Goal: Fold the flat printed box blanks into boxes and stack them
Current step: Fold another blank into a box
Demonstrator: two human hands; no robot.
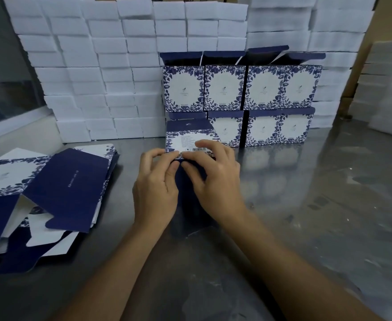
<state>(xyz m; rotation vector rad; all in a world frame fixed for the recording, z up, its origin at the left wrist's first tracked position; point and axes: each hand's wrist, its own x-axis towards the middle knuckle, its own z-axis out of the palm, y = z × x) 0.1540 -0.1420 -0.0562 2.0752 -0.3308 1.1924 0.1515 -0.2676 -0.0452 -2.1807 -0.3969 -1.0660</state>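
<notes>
On the steel table (306, 205), both hands' fingers (191, 169) pinch a box (185, 141).

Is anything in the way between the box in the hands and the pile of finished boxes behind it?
Nothing visible. The blue-and-white flower-printed cardboard box, held by the left hand and right hand, sits right in front of the stack of folded printed boxes.

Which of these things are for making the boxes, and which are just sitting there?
For the job:
- box being folded, held by left hand and right hand
- flat blanks
- stacked finished boxes

Just sitting there:
- white foam blocks
- metal table
</notes>
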